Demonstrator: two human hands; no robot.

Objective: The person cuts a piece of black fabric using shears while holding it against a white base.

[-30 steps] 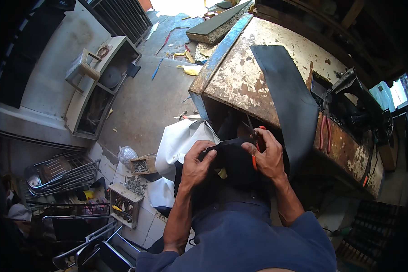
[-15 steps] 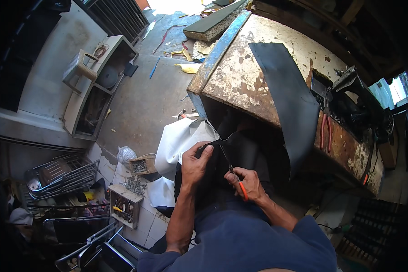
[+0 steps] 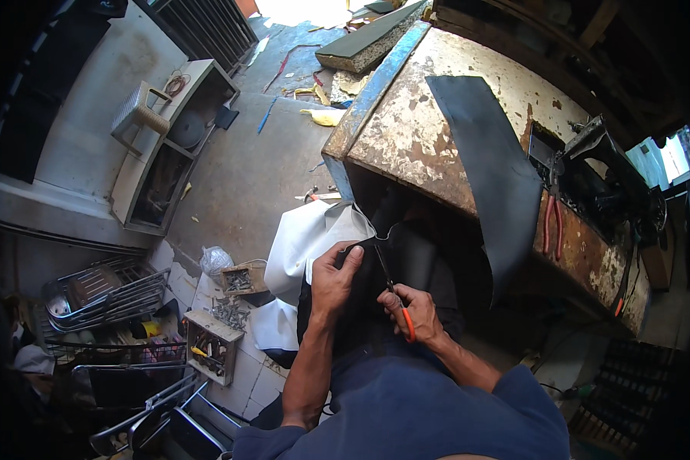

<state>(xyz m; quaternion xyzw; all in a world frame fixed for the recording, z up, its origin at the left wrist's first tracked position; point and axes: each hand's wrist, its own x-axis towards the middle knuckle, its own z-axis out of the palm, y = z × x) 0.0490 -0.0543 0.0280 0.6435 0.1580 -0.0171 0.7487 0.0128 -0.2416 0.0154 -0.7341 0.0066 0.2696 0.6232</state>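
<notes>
My left hand (image 3: 336, 280) is closed on the edge of a piece of black material (image 3: 364, 249), thumb on top, beside a draped white sheet of material (image 3: 299, 245). My right hand (image 3: 412, 313) grips orange-handled scissors (image 3: 406, 322), their dark blades pointing up to the black material's edge just right of my left thumb. The lower part of the black material lies in shadow over my lap, hard to tell from my clothing.
A worn bench (image 3: 402, 130) at upper right carries a long black sheet (image 3: 491, 192), red-handled pliers (image 3: 556, 218) and a dark machine (image 3: 617, 184). Wooden boxes of small parts (image 3: 211, 345) and stacked metal chair frames (image 3: 107, 299) stand at lower left. A low cabinet (image 3: 138, 207) is at left.
My right hand has moved down and left from high on the black material, turning the scissors so the blades meet the edge. My left hand has stayed nearly in place, still pinching it.
</notes>
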